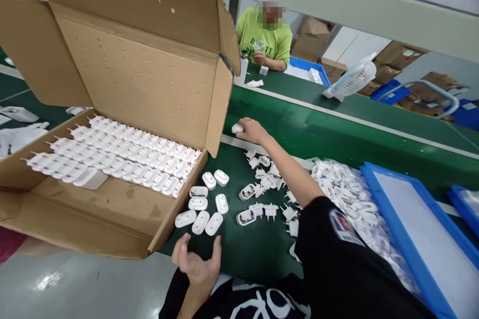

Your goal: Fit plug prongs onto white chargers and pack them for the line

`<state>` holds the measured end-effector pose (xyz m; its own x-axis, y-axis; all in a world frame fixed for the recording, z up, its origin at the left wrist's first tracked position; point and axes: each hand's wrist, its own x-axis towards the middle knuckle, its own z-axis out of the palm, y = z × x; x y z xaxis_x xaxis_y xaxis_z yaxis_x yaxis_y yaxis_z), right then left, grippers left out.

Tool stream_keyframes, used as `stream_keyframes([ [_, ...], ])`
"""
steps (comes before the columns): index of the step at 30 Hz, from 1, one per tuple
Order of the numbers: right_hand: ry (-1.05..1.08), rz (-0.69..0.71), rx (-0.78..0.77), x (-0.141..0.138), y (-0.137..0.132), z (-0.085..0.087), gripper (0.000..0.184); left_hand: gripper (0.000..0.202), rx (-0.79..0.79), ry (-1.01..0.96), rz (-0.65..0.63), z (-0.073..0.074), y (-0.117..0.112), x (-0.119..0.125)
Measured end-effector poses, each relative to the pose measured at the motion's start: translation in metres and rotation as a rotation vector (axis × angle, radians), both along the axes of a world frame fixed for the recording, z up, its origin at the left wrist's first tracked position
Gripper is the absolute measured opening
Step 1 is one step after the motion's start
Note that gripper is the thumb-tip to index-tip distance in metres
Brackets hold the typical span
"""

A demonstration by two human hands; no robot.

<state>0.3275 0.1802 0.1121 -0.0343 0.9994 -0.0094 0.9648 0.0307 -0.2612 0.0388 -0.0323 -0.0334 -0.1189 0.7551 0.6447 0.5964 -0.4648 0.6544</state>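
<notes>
My right hand (253, 131) is stretched far forward, its fingers closed on a white plastic charger housing (237, 128) above the edge of the green belt. My left hand (198, 261) is near the front edge of the table, palm up, thumb and fingers apart with nothing between them. Just beyond it lies a loose group of white oval housings (201, 222). Two opened housings (247, 217) with parts showing inside sit further right. Beside them is a scattered pile of white plug pieces with pins (270, 179), partly hidden by my right arm.
At left stands an open cardboard box (175, 224) with rows of white plug adapters (130, 152). On the right are a bag of white parts (344, 194) and a blue-rimmed tray (407, 229). A person in green (277, 42) sits across the belt (359, 142). A shelf beam (337, 0) crosses above.
</notes>
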Motion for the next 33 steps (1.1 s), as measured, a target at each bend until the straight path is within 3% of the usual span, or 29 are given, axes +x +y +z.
stream_keyframes([
  [2,0.017,0.013,0.037,-0.004,-0.068,0.019,0.034,0.075,0.201,0.031,-0.042,0.001,-0.007,-0.005],
  [3,0.054,0.057,0.069,-0.011,-0.107,0.027,0.034,0.066,0.26,0.053,-0.125,0.003,-0.011,-0.006],
  [5,0.111,0.061,0.018,-0.034,-0.186,0.036,0.034,0.047,0.256,0.08,-0.427,0.01,-0.018,-0.002],
  [7,0.098,-0.011,-0.058,-0.066,-0.252,0.032,0.032,0.036,0.176,0.132,-0.697,0.02,-0.025,0.009],
  [10,0.134,-0.076,-0.203,-0.104,-0.307,0.007,0.025,0.035,0.065,0.262,-0.86,0.03,-0.029,0.03],
  [12,0.249,-0.122,-0.225,-0.111,-0.316,-0.014,0.033,0.028,-0.02,0.308,-0.886,0.032,-0.028,0.038],
  [14,0.327,-0.208,-0.135,-0.102,-0.311,-0.031,0.038,0.023,-0.137,0.31,-0.893,0.032,-0.025,0.04],
  [18,0.004,-0.519,0.135,-0.072,-0.285,-0.06,0.031,0.031,-0.252,0.301,-0.854,0.029,-0.021,0.03],
  [20,-0.146,-0.585,0.157,-0.063,-0.272,-0.073,0.03,0.036,-0.25,0.304,-0.824,0.028,-0.022,0.026],
  [23,-0.169,-0.609,0.157,-0.059,-0.261,-0.088,0.027,0.037,-0.278,0.298,-0.808,0.026,-0.024,0.022],
  [28,0.096,-0.609,0.188,-0.056,-0.261,-0.091,0.018,0.037,-0.36,0.282,-0.807,0.027,-0.024,0.023],
  [33,0.635,-0.492,0.254,-0.059,-0.282,-0.066,0.022,0.018,-0.416,0.264,-0.824,0.031,-0.022,0.025],
])
